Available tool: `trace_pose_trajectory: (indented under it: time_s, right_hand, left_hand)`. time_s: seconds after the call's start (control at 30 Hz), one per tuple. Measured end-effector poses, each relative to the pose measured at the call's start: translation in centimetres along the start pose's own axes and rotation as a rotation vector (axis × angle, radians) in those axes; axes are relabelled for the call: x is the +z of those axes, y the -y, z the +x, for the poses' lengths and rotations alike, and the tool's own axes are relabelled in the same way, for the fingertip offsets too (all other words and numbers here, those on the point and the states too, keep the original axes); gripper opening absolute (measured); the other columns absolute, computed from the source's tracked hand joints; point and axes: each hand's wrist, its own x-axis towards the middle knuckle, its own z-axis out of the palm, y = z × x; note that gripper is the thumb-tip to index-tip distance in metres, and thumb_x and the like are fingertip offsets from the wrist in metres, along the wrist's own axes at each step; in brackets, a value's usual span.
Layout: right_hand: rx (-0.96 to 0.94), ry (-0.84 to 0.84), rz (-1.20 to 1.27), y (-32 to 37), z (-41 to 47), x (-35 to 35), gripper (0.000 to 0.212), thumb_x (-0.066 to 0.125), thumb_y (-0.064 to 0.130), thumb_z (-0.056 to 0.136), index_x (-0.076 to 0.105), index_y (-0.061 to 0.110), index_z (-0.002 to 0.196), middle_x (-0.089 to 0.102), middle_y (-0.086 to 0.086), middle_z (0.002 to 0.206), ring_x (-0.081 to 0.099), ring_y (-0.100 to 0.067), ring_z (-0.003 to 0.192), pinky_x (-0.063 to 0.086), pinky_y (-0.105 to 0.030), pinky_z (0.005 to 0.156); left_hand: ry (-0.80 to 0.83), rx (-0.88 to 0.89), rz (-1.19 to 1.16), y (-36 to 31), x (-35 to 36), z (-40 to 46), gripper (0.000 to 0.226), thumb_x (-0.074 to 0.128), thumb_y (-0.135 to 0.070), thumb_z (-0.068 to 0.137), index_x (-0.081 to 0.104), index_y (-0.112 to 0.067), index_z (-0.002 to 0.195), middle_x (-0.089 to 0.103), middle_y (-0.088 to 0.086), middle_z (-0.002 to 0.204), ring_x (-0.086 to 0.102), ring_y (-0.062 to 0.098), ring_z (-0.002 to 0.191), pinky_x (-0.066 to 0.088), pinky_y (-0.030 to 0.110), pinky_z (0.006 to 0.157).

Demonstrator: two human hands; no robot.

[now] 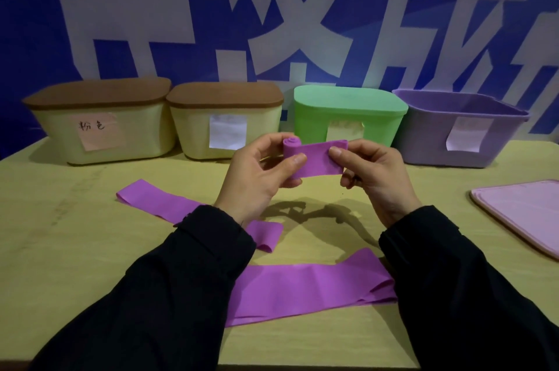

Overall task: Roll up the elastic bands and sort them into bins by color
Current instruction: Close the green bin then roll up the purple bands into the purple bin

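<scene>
Two hands are holding one purple band (314, 160) in the air above the middle of the table (60, 219): left hand (257, 177) is pinching the rolled end, right hand (372, 174) is pinching the flat tail between thumb and fingers. Two more purple bands are lying flat, one (157, 201) left of centre, one (302, 286) by the near edge. Four bins are sitting along the far edge: two cream bins (99, 128) (223, 125) lidded, green bin (348, 113) lidded, purple bin (462, 128) open, its pink lid (523, 213) lying at the right edge.

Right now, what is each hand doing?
Left hand: pinching the rolled end of the purple band.
Right hand: pinching the band's flat end.
</scene>
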Motion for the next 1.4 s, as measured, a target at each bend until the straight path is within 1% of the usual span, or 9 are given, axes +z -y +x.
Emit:
trace_pose_trajectory:
  time_s: [0.13,0.33,0.6,0.77,0.9,0.97,1.13,1.33,1.4]
  right_hand:
    - [-0.006,0.046,0.012,0.2,-0.2,0.5,0.011,0.075,0.022,0.078,0.075,0.013,0.084,0.069,-0.002,0.066,0.059,-0.014,0.046,0.047,-0.024,0.048]
    - [0.006,0.090,0.030,0.3,-0.5,0.9,0.014,0.074,0.020,0.076,0.072,0.009,0.085,0.066,0.001,0.057,0.061,-0.013,0.048,0.047,-0.022,0.050]
    - [-0.014,0.086,0.032,0.2,-0.3,0.8,0.012,0.075,0.019,0.077,0.073,0.010,0.084,0.066,0.001,0.058,0.059,-0.013,0.047,0.046,-0.024,0.052]
    - [0.003,0.152,0.075,0.0,-0.3,1.1,0.015,0.075,0.012,0.077,0.073,0.005,0.090,0.072,-0.008,0.070,0.067,-0.016,0.060,0.052,-0.023,0.059]
    - [-0.006,0.155,0.049,0.0,-0.3,1.1,0.014,0.077,0.015,0.075,0.075,0.008,0.087,0.071,-0.009,0.068,0.064,-0.017,0.056,0.050,-0.024,0.056]
    - [-0.007,0.156,0.047,-0.1,-0.4,1.0,0.014,0.077,0.016,0.075,0.075,0.008,0.086,0.071,-0.008,0.068,0.062,-0.017,0.054,0.049,-0.025,0.055]
    - [-0.012,0.177,0.087,-0.1,-0.3,1.1,0.016,0.076,0.010,0.074,0.072,0.002,0.088,0.072,-0.009,0.068,0.065,-0.016,0.057,0.051,-0.023,0.057]
    - [-0.051,0.156,0.016,0.0,-0.4,1.2,0.015,0.077,0.014,0.075,0.074,0.007,0.088,0.072,-0.005,0.069,0.063,-0.015,0.058,0.049,-0.024,0.058]
    - [-0.053,0.181,0.019,0.0,-0.6,1.4,0.016,0.078,0.011,0.073,0.073,0.006,0.088,0.073,-0.005,0.070,0.065,-0.014,0.061,0.051,-0.023,0.061]
  left_hand:
    - [0.060,0.014,0.055,0.2,0.1,-0.1,0.029,0.056,-0.005,0.102,0.062,-0.021,0.126,0.060,0.010,0.116,0.067,0.011,0.082,0.062,0.038,0.074]
    - [0.066,0.022,0.114,0.1,0.0,-0.1,0.020,0.072,-0.014,0.092,0.064,-0.023,0.109,0.059,0.011,0.109,0.063,0.018,0.066,0.056,0.035,0.061]
    - [0.019,0.009,0.039,-0.3,0.1,-0.2,0.028,0.073,-0.006,0.088,0.068,-0.018,0.113,0.066,0.004,0.112,0.073,0.018,0.083,0.060,0.029,0.064]
    - [0.080,0.042,0.099,-0.2,0.4,-0.4,0.033,0.056,-0.005,0.101,0.063,-0.024,0.127,0.061,0.009,0.122,0.071,0.019,0.082,0.061,0.035,0.073]
    - [0.062,0.063,0.140,-0.1,0.3,-0.4,0.018,0.065,-0.007,0.097,0.063,-0.016,0.112,0.062,0.011,0.109,0.065,0.016,0.068,0.057,0.032,0.062]
    - [0.032,0.061,0.156,-0.1,0.3,-0.3,0.024,0.073,-0.009,0.089,0.062,-0.018,0.110,0.063,0.008,0.103,0.062,0.015,0.063,0.054,0.030,0.055]
    - [-0.034,0.021,0.123,-0.2,0.1,-0.1,0.030,0.082,-0.014,0.080,0.067,-0.020,0.106,0.070,0.010,0.106,0.072,0.019,0.078,0.057,0.027,0.057]
    - [0.081,0.053,0.134,0.1,0.5,-0.4,0.037,0.063,-0.008,0.098,0.062,-0.028,0.129,0.064,0.001,0.119,0.072,0.023,0.097,0.062,0.034,0.068]
    - [0.090,0.088,0.173,0.1,0.5,-0.4,0.032,0.059,-0.008,0.101,0.063,-0.029,0.125,0.064,0.004,0.118,0.070,0.023,0.094,0.061,0.033,0.069]
